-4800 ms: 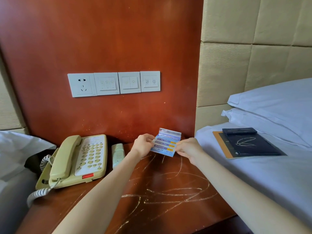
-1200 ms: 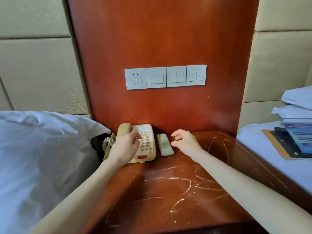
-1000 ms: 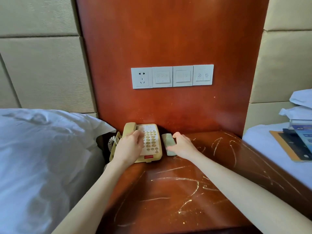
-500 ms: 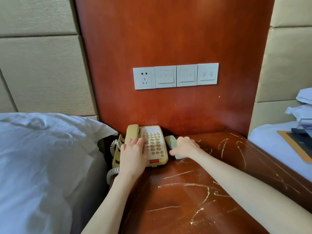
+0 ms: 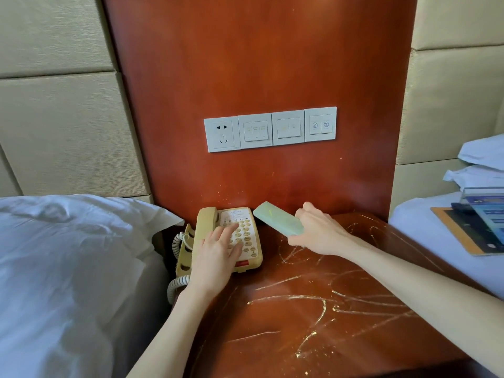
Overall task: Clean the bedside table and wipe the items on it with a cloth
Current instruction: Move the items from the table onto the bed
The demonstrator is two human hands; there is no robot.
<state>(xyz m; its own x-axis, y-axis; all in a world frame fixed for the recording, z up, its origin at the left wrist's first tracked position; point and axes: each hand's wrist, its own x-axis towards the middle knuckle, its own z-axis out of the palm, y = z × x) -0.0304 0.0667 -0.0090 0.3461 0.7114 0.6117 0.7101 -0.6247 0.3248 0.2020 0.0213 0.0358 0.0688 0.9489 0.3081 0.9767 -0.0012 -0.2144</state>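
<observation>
A scratched red-brown bedside table [image 5: 313, 309] stands between two beds. At its back left sits a beige telephone [image 5: 251, 255] with a coiled cord. My left hand [image 5: 218, 255] lies flat on the phone's keypad and handset, fingers spread. My right hand [image 5: 319, 230] grips a pale green remote control [image 5: 278, 218] by its near end and holds it tilted above the table, just right of the phone. No cloth is in view.
A row of white socket and switch plates [image 5: 270, 129] is on the wooden wall panel. A white pillow [image 5: 68, 255] presses against the table's left side. On the right bed [image 5: 409, 214] lie a dark folder with a card [image 5: 482, 227].
The card I held earlier now lies on the right bed. My left hand has settled on the phone, and my right hand has closed on the remote and lifted it off the table.
</observation>
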